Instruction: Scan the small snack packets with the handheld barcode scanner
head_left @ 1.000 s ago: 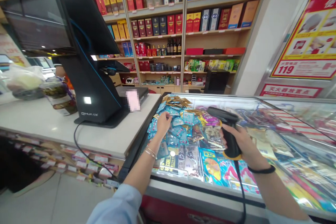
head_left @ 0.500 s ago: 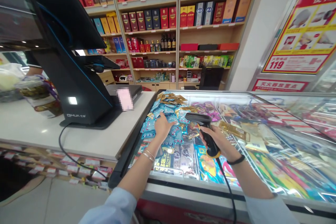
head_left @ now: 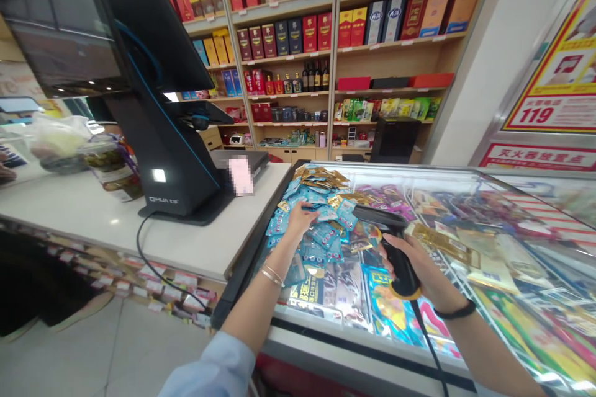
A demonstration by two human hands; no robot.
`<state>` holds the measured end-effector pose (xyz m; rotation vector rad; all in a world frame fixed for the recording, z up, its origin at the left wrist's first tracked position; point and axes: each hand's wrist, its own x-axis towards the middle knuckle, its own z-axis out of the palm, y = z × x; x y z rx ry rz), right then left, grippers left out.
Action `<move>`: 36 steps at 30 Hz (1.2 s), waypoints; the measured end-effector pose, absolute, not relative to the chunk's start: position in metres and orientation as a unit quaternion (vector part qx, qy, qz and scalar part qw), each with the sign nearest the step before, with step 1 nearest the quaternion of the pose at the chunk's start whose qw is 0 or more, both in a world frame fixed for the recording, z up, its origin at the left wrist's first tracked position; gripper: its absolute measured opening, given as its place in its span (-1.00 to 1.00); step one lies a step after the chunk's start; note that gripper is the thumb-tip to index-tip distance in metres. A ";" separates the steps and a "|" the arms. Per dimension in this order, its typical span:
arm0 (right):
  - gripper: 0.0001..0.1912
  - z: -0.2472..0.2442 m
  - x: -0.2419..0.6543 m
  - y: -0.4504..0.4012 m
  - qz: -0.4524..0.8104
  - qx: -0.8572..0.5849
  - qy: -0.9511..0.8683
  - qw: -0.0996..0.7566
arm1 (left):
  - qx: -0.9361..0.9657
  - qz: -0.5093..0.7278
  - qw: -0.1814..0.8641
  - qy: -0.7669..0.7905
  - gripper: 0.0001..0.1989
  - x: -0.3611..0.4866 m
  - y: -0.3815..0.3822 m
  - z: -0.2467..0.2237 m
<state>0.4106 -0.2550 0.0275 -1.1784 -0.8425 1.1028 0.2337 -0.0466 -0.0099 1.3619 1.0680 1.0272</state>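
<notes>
My right hand [head_left: 419,263] is wrapped round the handle of a black barcode scanner [head_left: 401,260], its head pointing left over the packets. A cable hangs from the base of the handle. My left hand [head_left: 302,218] lies on a pile of small blue packets [head_left: 326,236], fingers stretched out and partly apart; I see nothing gripped in it. Gold-brown packets [head_left: 321,176] top the far end of the pile. The pile rests on the glass top of a chest freezer [head_left: 465,173], with larger bagged goods showing beneath.
To the left, a white counter [head_left: 200,251] bears a black checkout terminal [head_left: 181,167], a plastic jar [head_left: 114,167] and a bag [head_left: 58,139]. A terminal cable [head_left: 153,273] droops over its edge. Boxed goods fill shelves [head_left: 284,37] behind. Part of a person shows at lower left.
My view has turned left, so everything sits further right. My left hand's fingers have drawn closer together over the blue packets. The scanner stays in my right hand, its head near the pile.
</notes>
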 end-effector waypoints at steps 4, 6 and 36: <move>-0.56 0.026 0.412 -0.255 0.479 -0.507 -0.357 0.621 | 0.559 0.409 0.598 0.403 -0.68 0.230 -0.048 -0.005; -0.57 0.026 0.412 -0.256 0.482 -0.505 -0.351 0.624 | 0.541 0.404 0.628 0.387 -0.69 0.229 -0.050 0.000; -0.57 0.038 0.408 -0.271 0.404 -0.506 -0.471 0.599 | 0.622 0.565 0.428 0.333 -0.58 0.226 -0.058 0.012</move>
